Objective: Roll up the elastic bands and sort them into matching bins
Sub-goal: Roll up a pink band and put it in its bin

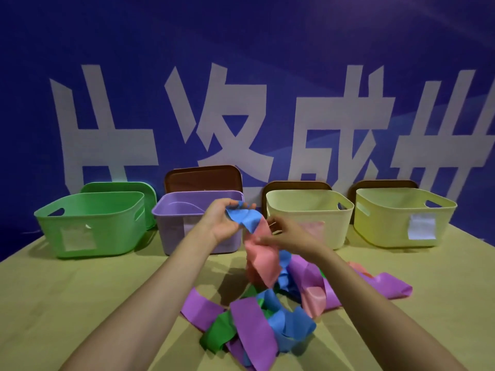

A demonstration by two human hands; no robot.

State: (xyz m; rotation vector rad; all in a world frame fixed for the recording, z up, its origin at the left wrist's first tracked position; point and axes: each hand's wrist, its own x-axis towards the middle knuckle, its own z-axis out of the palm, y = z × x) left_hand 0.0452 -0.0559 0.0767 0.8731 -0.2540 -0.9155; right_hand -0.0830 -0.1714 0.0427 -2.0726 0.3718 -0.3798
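Observation:
My left hand (pixel 223 222) grips the upper end of a blue elastic band (pixel 245 219), raised in front of the purple bin (pixel 187 210). Just to its right, my right hand (pixel 285 232) pinches a pink band (pixel 261 261) that hangs down beside the blue one. Below them a tangled pile of purple (pixel 253 325), blue (pixel 290 326), green (pixel 218 334) and pink bands lies on the table. A green bin (pixel 89 223), a cream bin (pixel 308 212) and a yellow bin (pixel 401 215) stand in a row with the purple one.
Each bin carries a white label on its front. Lids lean behind the bins: a green lid (pixel 120 187) and brown lids (pixel 203 178). A blue banner with large white characters (pixel 241 76) hangs behind. The tan tabletop (pixel 67 303) stretches in front.

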